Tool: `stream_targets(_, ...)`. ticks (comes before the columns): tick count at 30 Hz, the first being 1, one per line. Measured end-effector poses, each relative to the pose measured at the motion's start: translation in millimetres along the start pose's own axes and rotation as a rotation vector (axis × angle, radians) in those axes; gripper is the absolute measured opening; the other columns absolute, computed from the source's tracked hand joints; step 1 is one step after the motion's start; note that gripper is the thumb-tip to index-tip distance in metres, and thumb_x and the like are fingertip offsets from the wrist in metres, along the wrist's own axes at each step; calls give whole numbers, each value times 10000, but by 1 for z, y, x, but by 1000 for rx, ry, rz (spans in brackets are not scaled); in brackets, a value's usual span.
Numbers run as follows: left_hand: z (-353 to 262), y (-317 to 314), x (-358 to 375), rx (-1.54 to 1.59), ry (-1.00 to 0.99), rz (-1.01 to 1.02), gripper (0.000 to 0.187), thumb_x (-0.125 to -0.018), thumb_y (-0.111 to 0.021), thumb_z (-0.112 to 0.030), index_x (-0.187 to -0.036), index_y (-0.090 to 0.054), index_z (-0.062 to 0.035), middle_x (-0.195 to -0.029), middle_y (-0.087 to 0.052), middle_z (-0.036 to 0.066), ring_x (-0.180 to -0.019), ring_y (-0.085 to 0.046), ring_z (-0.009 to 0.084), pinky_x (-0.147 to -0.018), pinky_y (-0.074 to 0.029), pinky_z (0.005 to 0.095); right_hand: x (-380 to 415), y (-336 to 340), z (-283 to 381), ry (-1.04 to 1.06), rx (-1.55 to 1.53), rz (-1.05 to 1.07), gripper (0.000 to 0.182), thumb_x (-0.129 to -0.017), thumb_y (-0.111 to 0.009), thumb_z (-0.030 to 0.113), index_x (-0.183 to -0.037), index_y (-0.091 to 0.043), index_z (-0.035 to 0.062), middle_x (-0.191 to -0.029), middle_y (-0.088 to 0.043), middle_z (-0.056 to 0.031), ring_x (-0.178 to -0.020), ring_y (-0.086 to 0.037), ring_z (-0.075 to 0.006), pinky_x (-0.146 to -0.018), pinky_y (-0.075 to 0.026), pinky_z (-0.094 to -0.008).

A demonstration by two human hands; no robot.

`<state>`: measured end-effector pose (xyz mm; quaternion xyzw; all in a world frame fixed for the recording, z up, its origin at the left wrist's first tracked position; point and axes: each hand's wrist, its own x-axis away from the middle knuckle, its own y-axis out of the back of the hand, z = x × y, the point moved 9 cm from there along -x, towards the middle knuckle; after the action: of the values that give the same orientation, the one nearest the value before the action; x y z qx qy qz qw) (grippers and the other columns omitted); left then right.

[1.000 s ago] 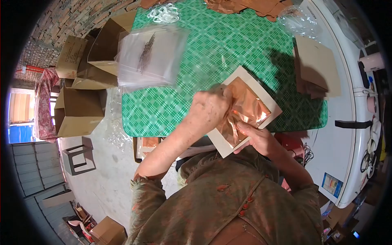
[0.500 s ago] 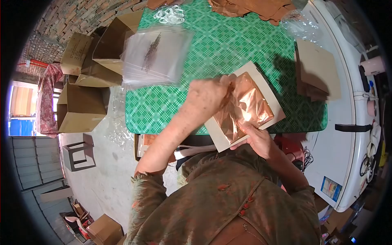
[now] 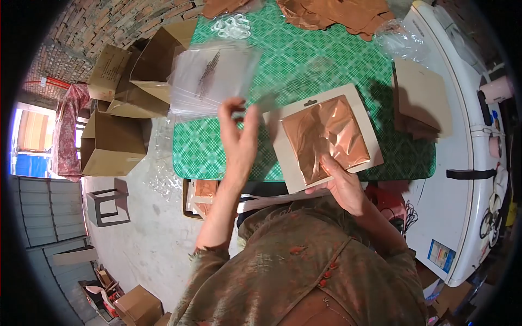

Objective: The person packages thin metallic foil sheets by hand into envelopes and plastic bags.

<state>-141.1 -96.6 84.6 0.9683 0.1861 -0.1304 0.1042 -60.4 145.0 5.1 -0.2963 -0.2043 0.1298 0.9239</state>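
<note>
My right hand (image 3: 345, 187) grips the lower edge of a pale card (image 3: 275, 130) with a hang slot at its top, thumb in front. On the card lies a folded, shiny copper-coloured sheet (image 3: 321, 133), which looks foil-like or wrapped in clear film. My left hand (image 3: 237, 133) is raised to the left of the card, apart from it, fingers spread and holding nothing. Just beyond that hand is a stack of clear plastic bags (image 3: 204, 73) with dark print, at the table's left side.
A green checked cloth (image 3: 304, 60) covers the table. Copper-coloured sheets (image 3: 337, 16), white loops (image 3: 231, 26) and crumpled clear plastic (image 3: 402, 39) lie at the far side. Pale cards (image 3: 421, 98) are stacked at right. Open cardboard boxes (image 3: 117, 144) stand at left; a box of copper packets (image 3: 205, 188) sits below the table edge.
My left hand has let go at the card's upper left and moved left toward the plastic bags, its fingers opening. The card has turned more upright, showing its slot.
</note>
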Motion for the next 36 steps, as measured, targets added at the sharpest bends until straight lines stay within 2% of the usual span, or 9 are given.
stream_targets(3,51,-26,50,623,511,202,350,-1134,-575,-407,-1231,-618,-73,-1221,-646,22,-1151,-627,191,-1057,-481,427,-7,0,-4,18,-32,-19,408,-1183,-472,278,-1512,-520,41,-1384,-637,-74,-1134,-724,-237,-795,-677,-479)
stream_targets(6,35,-56,91,787,805,390,654,-1089,-596,-533,-1503,-537,-30,-1479,-627,83,-1346,-601,239,-1128,-471,444,-10,-13,-11,-19,-31,-23,417,-1179,-482,315,-1495,-530,46,-1358,-652,-74,-1123,-731,-242,-810,-669,-463)
stream_targets(13,39,-53,92,690,842,295,414,-1089,-665,-248,-1417,-590,-7,-1317,-708,104,-1164,-688,188,-991,-561,360,-7,-30,-20,-160,-41,168,540,-1159,-507,437,-1511,-482,29,-1335,-659,-117,-1157,-729,-304,-909,-632,-475)
stream_targets(20,54,-32,90,695,835,302,382,-1102,-648,-215,-1423,-611,-13,-1317,-712,71,-1167,-683,159,-991,-562,344,34,-3,-24,-175,291,496,401,-1138,-549,128,-1494,-519,-55,-1452,-633,-214,-1233,-714,-348,-1030,-608,-456)
stream_targets(22,51,-29,95,677,871,342,390,-1101,-650,-215,-1431,-608,-13,-1323,-708,69,-1181,-675,160,-1001,-558,350,56,10,17,-51,710,411,340,-1144,-469,47,-1446,-575,-68,-1380,-675,-196,-1285,-694,-332,-1099,-572,-449)
stream_targets(24,48,-32,102,708,898,353,398,-1100,-652,-214,-1440,-605,-12,-1322,-705,70,-1191,-667,159,-1013,-554,355,54,64,24,-87,182,47,355,-1122,-538,73,-1459,-543,-38,-1366,-690,-204,-1232,-716,-300,-1090,-562,-411)
stream_targets(27,56,-36,118,730,992,401,491,-1051,-721,-190,-1474,-564,4,-1300,-727,94,-1150,-716,175,-1011,-584,341,55,100,39,-74,-143,-188,368,-1120,-579,153,-1453,-542,0,-1297,-697,-140,-1146,-718,-234,-1018,-571,-365)
stream_targets(31,29,-35,115,519,897,372,540,-1070,-704,-181,-1535,-512,14,-1382,-668,105,-1306,-614,171,-1146,-480,339,41,67,68,66,497,-285,307,-1120,-575,172,-1381,-606,14,-1082,-684,11,-1021,-617,-52,-903,-512,-260)
stream_targets(36,37,-28,73,162,421,484,674,-1037,-758,-218,-1579,-436,22,-1389,-645,138,-1292,-624,211,-1092,-512,351,19,63,73,4,750,-224,194,-1105,-574,134,-1252,-619,16,-890,-680,-8,-764,-633,-67,-654,-504,-302)
